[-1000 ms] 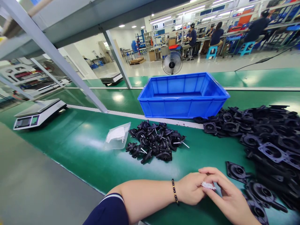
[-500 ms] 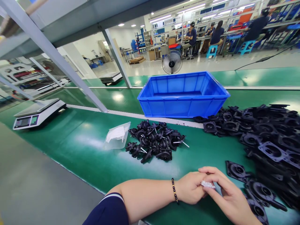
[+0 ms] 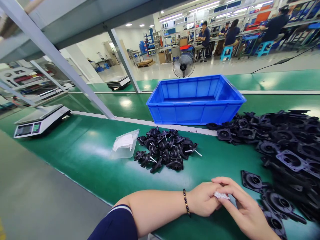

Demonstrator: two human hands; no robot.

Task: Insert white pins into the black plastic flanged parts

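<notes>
Low in the view, my left hand (image 3: 203,199) is closed around a bundle of small white pins (image 3: 221,196), whose ends poke out past its fingers. My right hand (image 3: 241,205) meets it from the right, thumb and fingers bent about the pin ends and touching them. The rest of the bundle is hidden inside the left hand. Beyond my hands lies a pile of black plastic housings (image 3: 162,150), several with thin white pins sticking out. Close to my right hand is a loose black flanged part (image 3: 252,181).
A big heap of black parts (image 3: 285,140) covers the right side. A blue bin (image 3: 195,113) stands behind the pile, with a clear plastic bag (image 3: 123,145) left of it. A scale (image 3: 41,120) sits far left, near slanted metal posts (image 3: 125,61). People sit in the background.
Both hands stay almost in place, still together at the white pins. The camera view has shifted very slightly; the parts and bin have not moved.
</notes>
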